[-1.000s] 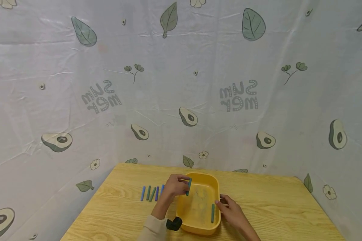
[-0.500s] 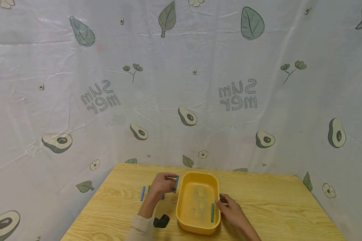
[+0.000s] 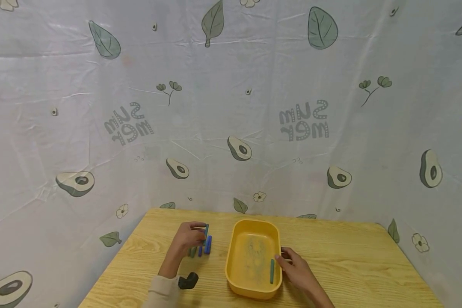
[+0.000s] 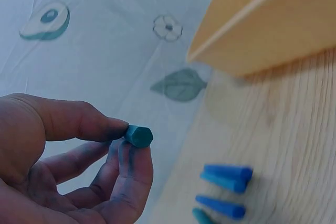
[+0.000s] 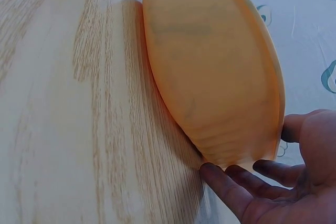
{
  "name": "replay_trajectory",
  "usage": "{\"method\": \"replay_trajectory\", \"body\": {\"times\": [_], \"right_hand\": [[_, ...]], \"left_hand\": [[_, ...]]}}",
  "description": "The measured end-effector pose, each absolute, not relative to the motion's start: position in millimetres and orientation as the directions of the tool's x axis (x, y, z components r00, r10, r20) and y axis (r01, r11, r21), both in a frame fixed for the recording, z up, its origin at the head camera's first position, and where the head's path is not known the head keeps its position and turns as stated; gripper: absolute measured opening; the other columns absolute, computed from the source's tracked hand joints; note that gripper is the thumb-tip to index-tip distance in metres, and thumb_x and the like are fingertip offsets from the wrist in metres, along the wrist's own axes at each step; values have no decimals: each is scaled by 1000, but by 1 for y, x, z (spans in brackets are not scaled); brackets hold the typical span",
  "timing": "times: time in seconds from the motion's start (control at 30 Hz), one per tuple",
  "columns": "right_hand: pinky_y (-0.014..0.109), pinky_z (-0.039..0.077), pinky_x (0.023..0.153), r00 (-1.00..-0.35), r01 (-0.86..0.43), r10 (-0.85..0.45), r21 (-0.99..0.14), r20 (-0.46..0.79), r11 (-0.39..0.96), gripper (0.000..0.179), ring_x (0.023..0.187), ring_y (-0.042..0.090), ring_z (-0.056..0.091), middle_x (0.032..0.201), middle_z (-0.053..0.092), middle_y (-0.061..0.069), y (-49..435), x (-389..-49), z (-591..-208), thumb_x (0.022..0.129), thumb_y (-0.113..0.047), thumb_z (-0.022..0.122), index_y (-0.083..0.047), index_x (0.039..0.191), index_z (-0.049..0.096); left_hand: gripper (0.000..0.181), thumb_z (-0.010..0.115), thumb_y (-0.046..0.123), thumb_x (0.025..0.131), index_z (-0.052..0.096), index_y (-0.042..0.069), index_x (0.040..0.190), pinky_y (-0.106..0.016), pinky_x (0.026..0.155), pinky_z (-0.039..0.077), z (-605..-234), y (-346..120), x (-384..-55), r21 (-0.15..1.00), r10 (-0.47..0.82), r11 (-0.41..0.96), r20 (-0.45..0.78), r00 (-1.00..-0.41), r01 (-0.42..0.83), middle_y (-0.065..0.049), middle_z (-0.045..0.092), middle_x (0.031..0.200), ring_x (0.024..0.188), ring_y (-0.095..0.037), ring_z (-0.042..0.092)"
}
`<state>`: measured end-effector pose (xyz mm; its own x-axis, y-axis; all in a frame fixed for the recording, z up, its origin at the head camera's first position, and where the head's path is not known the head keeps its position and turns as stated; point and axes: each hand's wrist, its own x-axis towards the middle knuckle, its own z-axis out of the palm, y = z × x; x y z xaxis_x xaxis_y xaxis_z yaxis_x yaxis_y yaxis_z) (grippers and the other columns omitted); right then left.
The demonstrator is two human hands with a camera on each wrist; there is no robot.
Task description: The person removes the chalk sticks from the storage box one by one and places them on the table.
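My left hand [image 3: 190, 235] pinches a teal crayon [image 4: 139, 136] between thumb and fingertips, above the left side of the table; its six-sided end shows in the left wrist view, and those fingertips are stained. Below and beside it lie several blue and green crayons in a row, among them a blue crayon [image 3: 208, 244], partly hidden by the hand in the head view. My right hand [image 3: 297, 268] grips the right side of a yellow tub [image 3: 250, 276], thumb at the rim and fingers against the outer wall. One green crayon [image 3: 272, 271] lies inside, near that thumb.
The wood-grain table [image 3: 354, 265] ends at a pale patterned sheet [image 3: 277, 171] hung behind and along both sides. Grey smudges mark the tub's floor. A black strap piece [image 3: 188, 281] sits at my left wrist.
My left hand has moved left with the teal crayon, from over the tub to over the row of crayons. The right hand and the tub have stayed in place.
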<state>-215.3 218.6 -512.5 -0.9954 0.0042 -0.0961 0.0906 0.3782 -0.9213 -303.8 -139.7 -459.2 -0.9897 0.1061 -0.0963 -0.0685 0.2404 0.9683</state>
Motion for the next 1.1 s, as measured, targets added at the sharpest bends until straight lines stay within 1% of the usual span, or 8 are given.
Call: {"method": "replay_trajectory", "body": {"times": [0.1, 0.27, 0.5, 0.67, 0.77, 0.87, 1.0, 1.1], "right_hand": [[46, 65, 90, -995, 96, 0, -922, -104, 376, 55, 122, 40, 69, 141, 64, 27, 217, -216, -511, 111, -30, 59, 7, 151, 52], [47, 65, 90, -994, 101, -2, -922, -109, 373, 56, 122, 40, 69, 141, 65, 27, 220, -217, -510, 111, -31, 59, 7, 152, 52], [48, 65, 90, -994, 103, -2, -915, -113, 390, 56, 123, 43, 69, 139, 65, 27, 221, -219, -514, 111, -32, 59, 7, 151, 53], [48, 65, 89, -994, 96, -6, -913, -107, 396, 58, 122, 44, 69, 138, 65, 28, 220, -218, -516, 111, -32, 59, 9, 151, 52], [48, 65, 89, -994, 94, -10, -910, -107, 404, 59, 122, 43, 69, 138, 66, 29, 220, -217, -516, 111, -34, 59, 9, 152, 51], [47, 65, 89, -995, 87, -12, -910, -101, 405, 59, 122, 44, 69, 138, 66, 29, 221, -216, -516, 112, -33, 58, 9, 152, 51], [47, 65, 89, -995, 94, -4, -911, -104, 401, 59, 122, 43, 69, 140, 65, 29, 221, -216, -515, 111, -33, 59, 9, 152, 51], [47, 65, 89, -994, 100, 8, -912, -105, 397, 57, 121, 40, 70, 139, 66, 27, 220, -216, -515, 111, -33, 59, 7, 151, 53]], "left_hand": [[46, 69, -4, 90, 66, -12, 136, -45, 80, 65, -463, -153, -305, 959, 61, 271, -105, -993, -85, -30, 69, 123, 89, -28, 74], [47, 67, -6, 90, 65, -13, 136, -46, 83, 65, -474, -168, -311, 952, 23, 289, -108, -994, -97, -30, 70, 117, 82, -25, 70], [46, 66, -8, 87, 65, -16, 133, -40, 77, 64, -487, -191, -313, 942, -33, 310, -122, -992, -126, -29, 71, 112, 80, -22, 68], [47, 66, -7, 86, 65, -17, 132, -42, 77, 65, -493, -203, -314, 934, -59, 329, -123, -991, -136, -29, 71, 108, 78, -20, 66], [47, 66, -5, 85, 66, -17, 131, -43, 77, 65, -497, -208, -314, 921, -88, 358, -128, -988, -152, -27, 73, 106, 78, -19, 67], [47, 66, -4, 85, 67, -16, 130, -41, 75, 65, -499, -211, -315, 912, -110, 375, -137, -984, -169, -21, 74, 98, 76, -17, 68], [48, 66, -4, 82, 69, -15, 128, -33, 63, 58, -503, -214, -316, 899, -128, 403, -131, -983, -173, -12, 71, 83, 67, -15, 62], [48, 68, -3, 78, 72, -13, 125, -29, 59, 49, -507, -216, -318, 867, -145, 470, -107, -984, -164, -13, 70, 82, 66, -17, 57]]}}
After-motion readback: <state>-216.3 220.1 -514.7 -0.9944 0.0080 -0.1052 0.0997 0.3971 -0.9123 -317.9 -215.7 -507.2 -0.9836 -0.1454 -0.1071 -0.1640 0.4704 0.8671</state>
